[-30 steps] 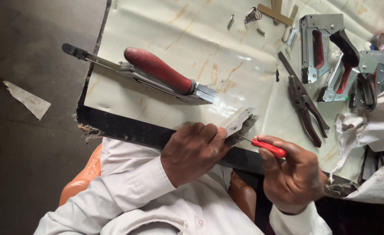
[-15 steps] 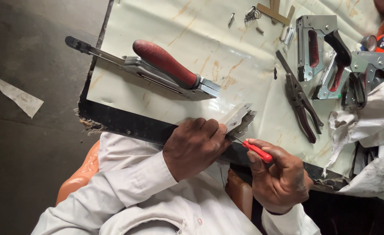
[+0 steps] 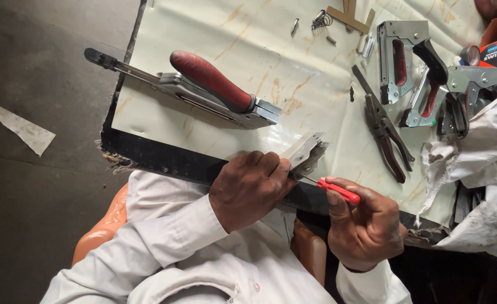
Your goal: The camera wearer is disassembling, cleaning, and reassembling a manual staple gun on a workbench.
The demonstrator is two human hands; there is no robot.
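The left hand (image 3: 248,188) is gripping a small metal part (image 3: 304,153); the right hand (image 3: 366,225) is pinching a red screwdriver (image 3: 338,191) against it.

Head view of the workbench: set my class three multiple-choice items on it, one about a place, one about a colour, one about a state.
1. Where do the pliers lie?
A. on the floor
B. on the table, right of the metal part
C. in the left hand

2. What colour is the screwdriver handle?
A. red
B. blue
C. yellow

3. What is the left hand doing?
A. resting open on the table
B. gripping the metal part
C. holding the pliers

Answers: 1 B, the pliers rest on the pale table sheet; 2 A, the handle in the right hand is red; 3 B, its fingers close around the part at the table edge.
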